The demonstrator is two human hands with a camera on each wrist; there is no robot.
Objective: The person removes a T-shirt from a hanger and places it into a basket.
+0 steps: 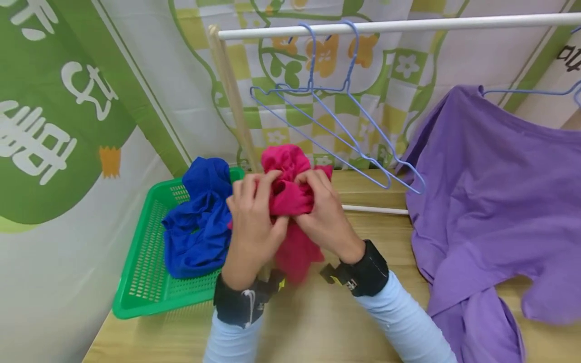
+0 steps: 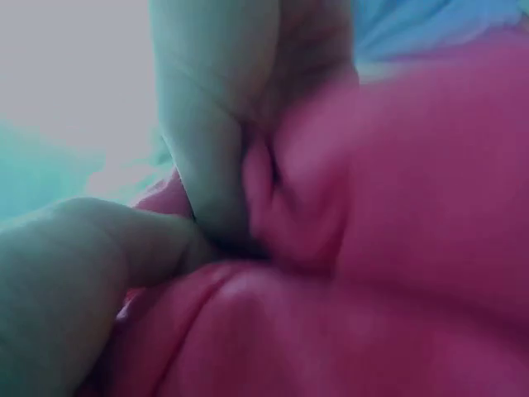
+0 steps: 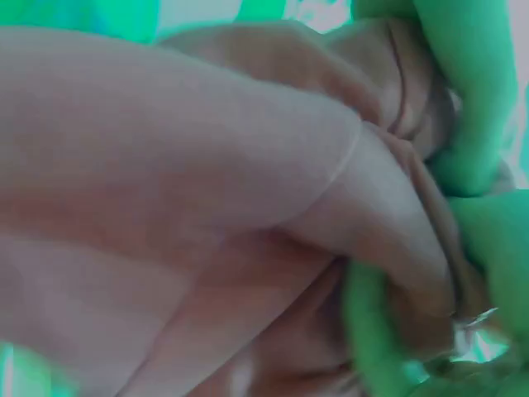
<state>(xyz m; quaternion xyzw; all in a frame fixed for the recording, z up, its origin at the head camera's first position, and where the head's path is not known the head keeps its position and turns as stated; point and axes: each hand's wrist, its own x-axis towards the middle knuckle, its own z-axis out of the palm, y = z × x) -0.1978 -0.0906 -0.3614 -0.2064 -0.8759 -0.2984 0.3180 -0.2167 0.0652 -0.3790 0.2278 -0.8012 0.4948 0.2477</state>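
Note:
Both hands hold a bunched pink-red garment (image 1: 290, 199) above the table, in the middle of the head view. My left hand (image 1: 253, 217) grips its left side, the fingers curled into the folds. On the other side my right hand (image 1: 328, 217) grips it with bent fingers, the thumbs close together below. A loose part of the cloth hangs down between the wrists. The left wrist view shows the garment (image 2: 413, 190) close up, with fingers pressed into a fold. Tinted brownish in the right wrist view, the cloth (image 3: 182, 174) fills most of the picture. Its kind cannot be told.
A green basket (image 1: 147, 252) holding a crumpled blue garment (image 1: 199, 227) stands at the left. Two blue wire hangers (image 1: 313, 91) hang from a white rail (image 1: 408, 24) behind the hands. A purple garment (image 1: 499, 201) hangs at the right, its lower part on the wooden table (image 1: 336, 322).

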